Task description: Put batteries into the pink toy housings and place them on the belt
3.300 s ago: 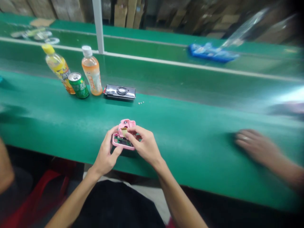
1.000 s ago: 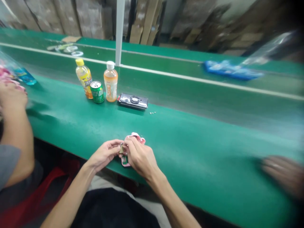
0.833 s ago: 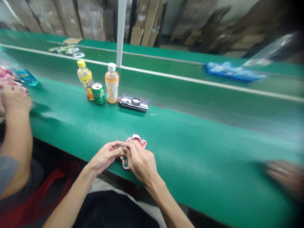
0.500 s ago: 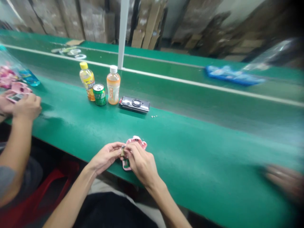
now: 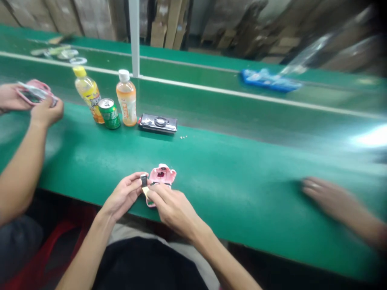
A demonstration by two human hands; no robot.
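Note:
My left hand pinches a small black rectangular electronic part between thumb and fingertips. From its lower end runs a short pale yellow strip, which the closed fingers of my right hand grip. Whether the strip is tape or a flat cable I cannot tell. Just behind and beneath my hands lies an opened pink plastic casing with a dark red hole in its upper half. Its lower half, with a bit of green inside, is mostly covered by my right hand.
On the green table stand a yellow-capped bottle, a green can and a white-capped bottle. A black device lies beside small white bits. Co-workers' hands hold a pink casing at left; another hand rests right.
My view has shifted, moving the scene left and up. The black part now shows more clearly, tilted upright in my left hand. At left, a co-worker's hands have lifted their pink casing.

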